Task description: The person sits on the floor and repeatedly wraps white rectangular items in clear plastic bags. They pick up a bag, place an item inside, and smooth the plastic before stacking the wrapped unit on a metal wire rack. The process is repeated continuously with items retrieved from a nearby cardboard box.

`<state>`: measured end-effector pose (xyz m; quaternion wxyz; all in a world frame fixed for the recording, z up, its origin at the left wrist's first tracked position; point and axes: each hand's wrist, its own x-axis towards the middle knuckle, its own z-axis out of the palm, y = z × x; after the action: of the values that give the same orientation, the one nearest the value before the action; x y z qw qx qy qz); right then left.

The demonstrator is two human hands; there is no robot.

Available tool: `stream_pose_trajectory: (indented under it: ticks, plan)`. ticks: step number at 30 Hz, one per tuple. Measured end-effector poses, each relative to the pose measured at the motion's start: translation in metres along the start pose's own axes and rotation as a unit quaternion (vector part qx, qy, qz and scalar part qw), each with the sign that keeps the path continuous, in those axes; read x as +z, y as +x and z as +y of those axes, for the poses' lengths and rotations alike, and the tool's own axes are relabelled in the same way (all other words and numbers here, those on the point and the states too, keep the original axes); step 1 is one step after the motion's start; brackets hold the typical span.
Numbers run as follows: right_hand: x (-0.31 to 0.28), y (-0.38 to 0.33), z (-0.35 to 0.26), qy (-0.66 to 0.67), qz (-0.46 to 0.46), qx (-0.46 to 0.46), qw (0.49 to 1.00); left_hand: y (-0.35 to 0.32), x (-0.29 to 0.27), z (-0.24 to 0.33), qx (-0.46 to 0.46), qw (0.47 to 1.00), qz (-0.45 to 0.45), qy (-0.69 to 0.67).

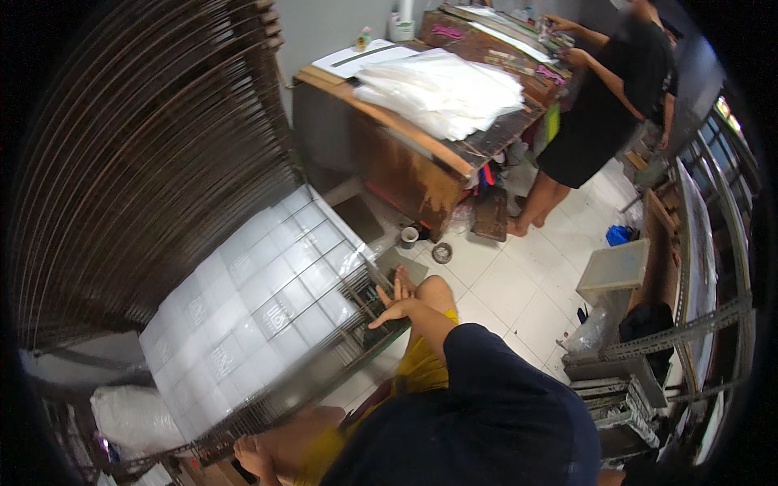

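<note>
A wire drying rack (320,301) lies in front of me, its top tray covering rows of white sheets (235,279) with pale printed marks. At the rack's right corner is my right hand (392,308), its fingers spread and nothing visibly held. My left hand (254,457) is low at the rack's near left edge, partly cut off by the lower border; its grip is not clear. Many more wire trays (162,138) stand raised in a tilted stack at the left.
A wooden workbench (405,174) bears a pile of white sheets (442,89). Beyond it, a person (620,89) in black works at the bench. A tape roll (442,253) and a cup (408,236) sit on the tiled floor. Metal shelving (673,336) lines the right; a wrapped white bundle (134,417) lies lower left.
</note>
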<state>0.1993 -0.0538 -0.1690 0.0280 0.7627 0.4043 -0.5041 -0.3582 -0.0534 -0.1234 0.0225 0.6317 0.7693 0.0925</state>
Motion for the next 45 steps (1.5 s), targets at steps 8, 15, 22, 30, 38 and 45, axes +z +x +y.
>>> stream_pose_trajectory:
  ticks: [8, 15, 22, 30, 38, 45]
  plan:
    - [-0.026, 0.008, 0.0, -0.037, -0.139, -0.014, 0.99, 0.013, 0.026, -0.056, 0.35, 0.909, 0.188, 0.126]
    - [-0.02, 0.005, -0.002, -0.039, -0.099, 0.002, 0.994, -0.002, 0.024, 0.027, 0.283, 0.953, 0.105, -0.008]
    - [-0.002, 0.048, 0.011, -0.052, -0.078, 0.013, 0.995, -0.027, 0.041, 0.124, 0.283, 0.94, -0.155, -0.11]
    - [-0.002, 0.007, 0.001, -0.025, -0.034, -0.01, 0.999, -0.049, 0.06, 0.175, 0.272, 0.878, -0.374, -0.126]
    - [-0.003, -0.004, 0.011, 0.029, -0.006, -0.075, 0.997, -0.053, 0.079, 0.187, 0.239, 0.843, -0.473, -0.096]
    - [0.006, 0.003, 0.02, 0.024, 0.025, -0.094, 0.995, -0.069, 0.089, 0.176, 0.21, 0.828, -0.514, -0.086]
